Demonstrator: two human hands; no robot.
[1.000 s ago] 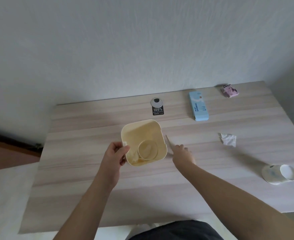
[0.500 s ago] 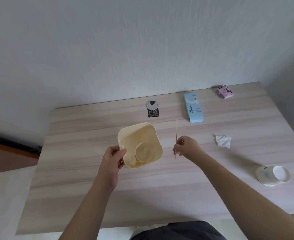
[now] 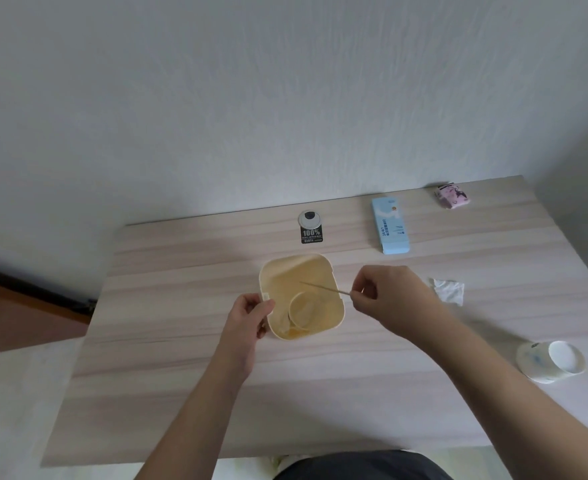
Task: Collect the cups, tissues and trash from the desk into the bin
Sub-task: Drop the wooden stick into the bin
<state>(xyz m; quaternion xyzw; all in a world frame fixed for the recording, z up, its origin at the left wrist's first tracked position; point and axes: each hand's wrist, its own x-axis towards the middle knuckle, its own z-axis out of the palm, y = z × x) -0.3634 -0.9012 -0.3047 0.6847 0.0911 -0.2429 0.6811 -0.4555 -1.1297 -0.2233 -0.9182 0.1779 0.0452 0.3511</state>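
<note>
A cream square bin (image 3: 334,282) stands in the middle of the wooden desk (image 3: 181,375), with a paper cup (image 3: 307,310) lying inside it. My left hand (image 3: 249,315) grips the bin's left rim. My right hand (image 3: 391,294) pinches a thin wooden stick (image 3: 323,288) at its right end, and the stick reaches left over the bin's opening. A crumpled white tissue (image 3: 449,291) lies just right of my right hand. A white paper cup (image 3: 549,361) lies on its side near the desk's right edge.
A light blue box (image 3: 390,225) and a small pink packet (image 3: 452,196) lie at the back right. A round cable grommet with a black "100%" label (image 3: 310,227) sits behind the bin. A wall rises behind the desk, and another is at the right.
My right hand picked the stick up from the desk beside the bin, raised it upright, then swung it over the bin's opening. My left hand stayed on the rim.
</note>
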